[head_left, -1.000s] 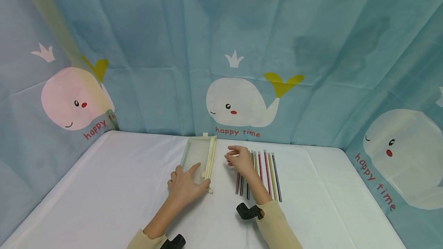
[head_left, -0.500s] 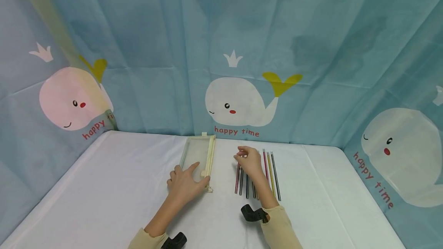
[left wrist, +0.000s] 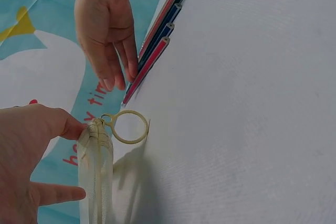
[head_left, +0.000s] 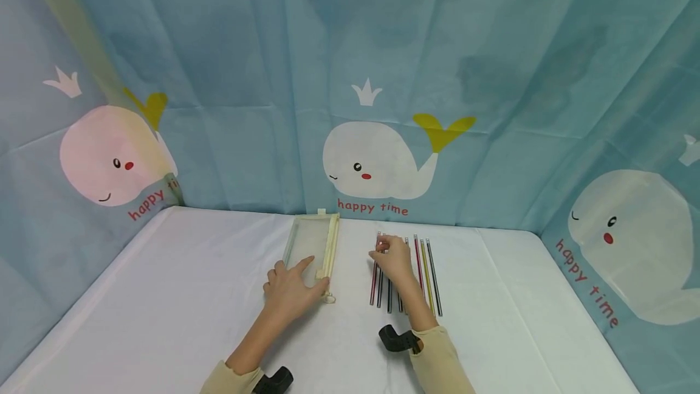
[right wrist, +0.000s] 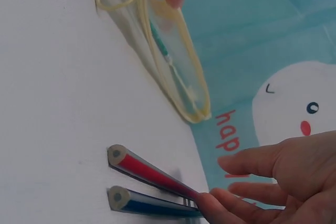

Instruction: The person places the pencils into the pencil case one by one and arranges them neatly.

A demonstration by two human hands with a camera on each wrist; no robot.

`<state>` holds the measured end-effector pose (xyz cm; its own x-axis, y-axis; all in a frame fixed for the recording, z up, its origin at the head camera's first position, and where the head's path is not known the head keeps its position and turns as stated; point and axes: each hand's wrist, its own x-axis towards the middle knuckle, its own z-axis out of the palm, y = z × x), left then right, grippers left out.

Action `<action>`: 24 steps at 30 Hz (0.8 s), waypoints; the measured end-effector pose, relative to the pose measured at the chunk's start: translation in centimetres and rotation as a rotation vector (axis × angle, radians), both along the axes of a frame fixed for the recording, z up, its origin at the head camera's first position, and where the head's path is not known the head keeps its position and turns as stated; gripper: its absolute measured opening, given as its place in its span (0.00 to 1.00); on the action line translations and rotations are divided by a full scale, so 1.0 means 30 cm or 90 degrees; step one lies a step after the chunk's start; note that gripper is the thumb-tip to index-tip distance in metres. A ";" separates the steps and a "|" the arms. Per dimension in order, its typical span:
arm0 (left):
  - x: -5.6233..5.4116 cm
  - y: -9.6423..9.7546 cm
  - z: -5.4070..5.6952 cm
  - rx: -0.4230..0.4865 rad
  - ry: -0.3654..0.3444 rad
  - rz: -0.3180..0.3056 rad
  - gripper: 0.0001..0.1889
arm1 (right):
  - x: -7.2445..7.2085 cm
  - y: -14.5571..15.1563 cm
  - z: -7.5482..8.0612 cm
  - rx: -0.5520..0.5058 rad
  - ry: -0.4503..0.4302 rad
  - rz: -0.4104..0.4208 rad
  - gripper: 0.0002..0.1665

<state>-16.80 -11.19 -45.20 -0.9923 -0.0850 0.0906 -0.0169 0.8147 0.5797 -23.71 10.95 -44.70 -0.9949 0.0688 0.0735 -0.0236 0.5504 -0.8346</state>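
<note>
Fingers of the left hand (head_left: pixel 291 289) splay over a mesh pouch (head_left: pixel 312 237) on the tabletop (head_left: pixel 492 321) in the head view; the right hand (head_left: pixel 395 260) arches loosely over pencils (head_left: pixel 434 277), partly hiding them. Left-wrist view: the pouch — round ring (left wrist: pixel 131 142) attached — is cut off below. Right-wrist view: a red pencil (right wrist: pixel 157 174) vanishes behind slack fingers.

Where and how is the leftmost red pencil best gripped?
Probably mid-barrel: pinch the red pencil across its width from above with the right hand. It is slim and lies lengthwise away from the person; white cloth on its left leaves room, while the blue pencil lies close on its right.
</note>
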 end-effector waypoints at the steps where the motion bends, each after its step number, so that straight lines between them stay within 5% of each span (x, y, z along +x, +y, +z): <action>1: 0.000 -0.002 0.001 -0.002 -0.002 0.000 0.35 | -0.001 -0.002 -0.001 0.002 0.001 0.001 0.25; 15: 0.006 -0.001 0.009 0.003 -0.003 -0.009 0.35 | 0.006 -0.044 -0.014 0.013 0.003 -0.007 0.25; 24: 0.006 0.000 0.006 0.004 -0.003 -0.011 0.35 | 0.011 -0.077 -0.023 0.078 0.023 -0.033 0.31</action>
<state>-16.60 -11.18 -45.01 -0.9940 -0.0684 0.0859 -0.0053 0.8111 0.5849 -23.39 8.63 -45.40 -0.9868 0.1085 0.1205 -0.0214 0.6493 -0.7602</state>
